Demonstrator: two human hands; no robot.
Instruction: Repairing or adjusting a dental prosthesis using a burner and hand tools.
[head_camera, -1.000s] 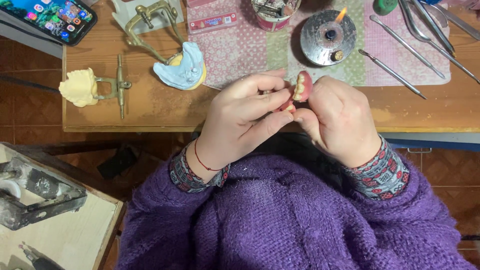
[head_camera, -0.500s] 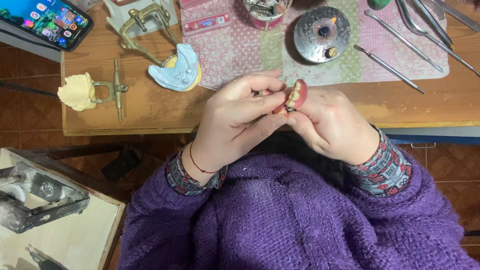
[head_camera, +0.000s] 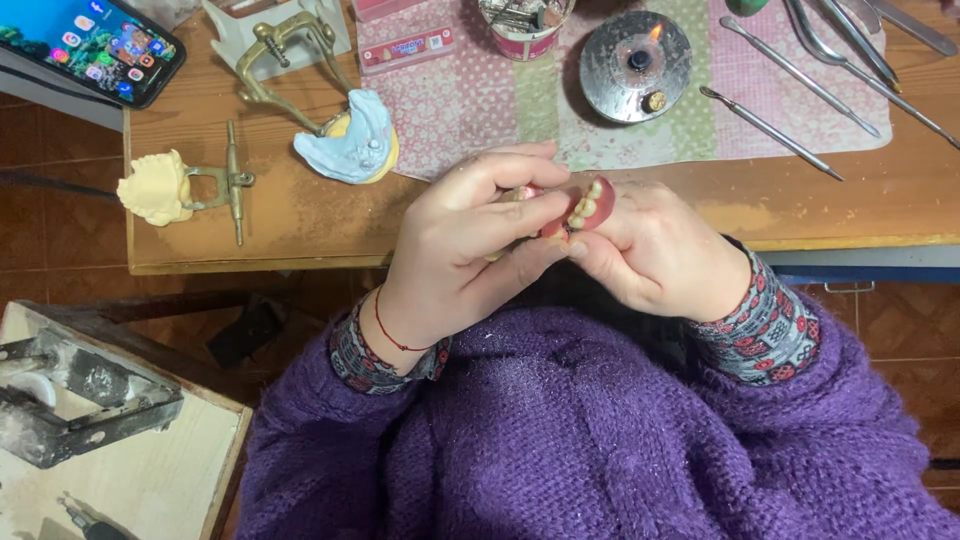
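Hands close together at the near edge of the wooden bench (head_camera: 300, 215), both working one small piece. Left hand (head_camera: 455, 250) curls over from the side, thumb and fingers pinched around the pink wax denture (head_camera: 585, 207), its row of pale teeth showing just above the fingertips. Right hand (head_camera: 660, 250) cups it from the other side, fingers pressed against the same piece, touching the left. Purple sweater sleeves fill the foreground. Farther up the bench, on a patterned cloth (head_camera: 470, 100), a round metal burner (head_camera: 635, 65) shows a small flame, with long metal instruments (head_camera: 800, 75) laid out to its right. Off to the left lie a blue-and-yellow dental cast (head_camera: 350, 145) on a brass articulator, a pale plaster cast (head_camera: 155, 190), and a lit phone (head_camera: 85, 45) in the corner.
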